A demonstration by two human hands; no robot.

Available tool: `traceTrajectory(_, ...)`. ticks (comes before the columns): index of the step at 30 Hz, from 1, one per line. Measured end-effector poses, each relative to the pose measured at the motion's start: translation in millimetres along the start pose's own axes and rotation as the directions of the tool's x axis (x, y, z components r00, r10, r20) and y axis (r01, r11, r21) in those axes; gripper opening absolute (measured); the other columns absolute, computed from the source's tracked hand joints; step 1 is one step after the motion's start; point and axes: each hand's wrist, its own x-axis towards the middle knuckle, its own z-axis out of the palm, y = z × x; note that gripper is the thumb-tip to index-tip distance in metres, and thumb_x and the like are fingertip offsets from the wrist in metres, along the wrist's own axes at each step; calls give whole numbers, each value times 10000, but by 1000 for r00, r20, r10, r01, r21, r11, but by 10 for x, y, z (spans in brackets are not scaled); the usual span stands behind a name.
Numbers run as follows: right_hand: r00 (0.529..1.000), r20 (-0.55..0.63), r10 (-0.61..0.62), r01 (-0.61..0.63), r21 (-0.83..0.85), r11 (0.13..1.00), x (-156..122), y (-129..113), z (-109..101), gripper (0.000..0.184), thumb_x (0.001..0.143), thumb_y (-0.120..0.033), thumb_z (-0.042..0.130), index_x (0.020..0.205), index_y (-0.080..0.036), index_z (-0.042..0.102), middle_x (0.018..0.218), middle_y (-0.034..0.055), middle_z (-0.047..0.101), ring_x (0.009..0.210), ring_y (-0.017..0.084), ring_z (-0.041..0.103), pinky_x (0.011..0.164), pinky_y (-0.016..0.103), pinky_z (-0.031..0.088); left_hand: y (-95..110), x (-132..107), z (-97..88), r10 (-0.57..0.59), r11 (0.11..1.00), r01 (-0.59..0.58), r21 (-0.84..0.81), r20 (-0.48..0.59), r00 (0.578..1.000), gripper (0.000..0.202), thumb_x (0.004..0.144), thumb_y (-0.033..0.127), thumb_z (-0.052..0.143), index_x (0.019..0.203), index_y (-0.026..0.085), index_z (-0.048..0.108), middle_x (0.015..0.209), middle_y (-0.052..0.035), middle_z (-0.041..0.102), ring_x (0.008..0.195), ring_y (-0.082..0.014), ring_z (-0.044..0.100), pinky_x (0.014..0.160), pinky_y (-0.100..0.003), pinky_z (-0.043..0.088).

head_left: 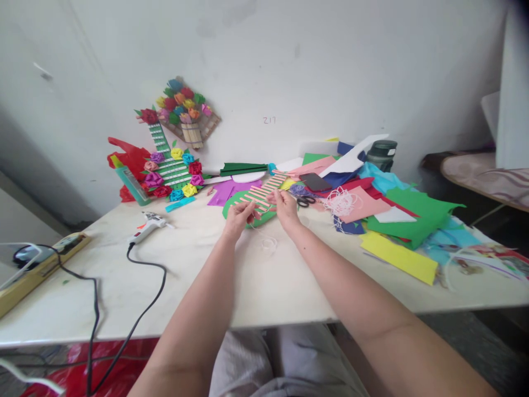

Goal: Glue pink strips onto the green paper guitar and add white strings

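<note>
My left hand (241, 218) and my right hand (286, 208) are a short way apart over a green board (228, 210) with pale pink strips (278, 181) laid across it in rows. A thin white string (268, 242) runs between my pinched fingers, and its loose end curls on the table below. Both hands are closed on this string. Parts of the board are hidden behind my hands. Black-handled scissors (306, 202) lie just right of my right hand.
A glue gun (146, 227) with a black cord lies left on the table (198, 275), near a glue bottle (134, 184) and a flower-trimmed green board (171, 172). Coloured sheets (413, 215), a phone (314, 182) and tangled white string (341, 203) crowd the right. A power strip (45, 268) sits far left.
</note>
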Motion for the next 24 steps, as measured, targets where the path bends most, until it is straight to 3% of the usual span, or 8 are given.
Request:
traceTrajectory(3, 996, -84, -6, 6, -1, 1000, 50, 36, -44, 260, 755, -461, 464, 749, -210, 530, 778, 17, 639, 728, 147, 632, 472, 222, 481, 18, 38, -86, 89, 991, -96, -89, -78, 993, 262, 723, 373, 581, 693, 123, 653, 526, -32, 577, 401, -64, 426, 393, -191, 322)
traceTrajectory(6, 991, -130, 9, -9, 2, 1000, 78, 41, -78, 243, 772, -433, 435, 750, -205, 516, 803, 22, 634, 728, 144, 631, 459, 217, 474, 44, 89, -197, 116, 960, -171, -221, -243, 963, 212, 710, 320, 573, 635, 131, 632, 535, -18, 556, 427, -61, 443, 392, -178, 330)
traceTrajectory(10, 990, -144, 7, -4, 21, 1000, 83, 18, -92, 242, 779, -425, 422, 760, -200, 508, 820, 34, 636, 689, 150, 630, 390, 207, 437, 94, 110, -314, 57, 901, -194, -387, -338, 940, 165, 693, 242, 523, 560, 151, 562, 807, -51, 627, 726, -119, 582, 552, -199, 449)
traceTrajectory(12, 989, -149, 10, -2, 53, 999, 86, -1, -92, 235, 777, -424, 433, 767, -200, 506, 807, 35, 639, 662, 149, 626, 366, 202, 420, 120, 95, -352, -16, 872, -160, -463, -353, 935, 214, 709, 237, 480, 512, 156, 495, 820, -59, 627, 817, -145, 588, 637, -232, 473)
traceTrajectory(14, 986, -159, 41, -22, 116, 993, 96, -24, -98, 213, 784, -407, 438, 764, -202, 493, 778, 33, 640, 644, 146, 623, 371, 205, 429, 136, 77, -380, -95, 828, -137, -544, -376, 922, 252, 731, 236, 446, 489, 165, 437, 657, -39, 580, 713, -122, 582, 628, -229, 471)
traceTrajectory(17, 985, -147, 86, -43, 272, 961, 122, -69, -130, 185, 813, -386, 421, 768, -210, 457, 723, 17, 638, 633, 137, 623, 416, 218, 471, 133, 67, -391, -173, 766, -101, -635, -355, 919, 289, 753, 225, 418, 473, 172, 371, 466, 15, 400, 469, -69, 464, 488, -189, 415)
traceTrajectory(21, 995, -45, 88, -59, 450, 891, 155, -156, -200, 207, 847, -424, 380, 795, -226, 411, 620, -14, 619, 605, 127, 627, 474, 235, 506, 95, 77, -359, -273, 799, 62, -598, -268, 924, 339, 753, 243, 452, 465, 176, 287, 405, 51, 244, 343, -45, 288, 350, -172, 259)
traceTrajectory(24, 995, -36, 96, -67, 483, 873, 173, -216, -246, 233, 849, -452, 375, 802, -226, 399, 575, -30, 602, 592, 117, 631, 479, 214, 503, 65, 78, -361, -307, 801, 97, -590, -268, 913, 332, 741, 239, 454, 476, 178, 264, 393, 67, 193, 314, -39, 205, 324, -176, 174)
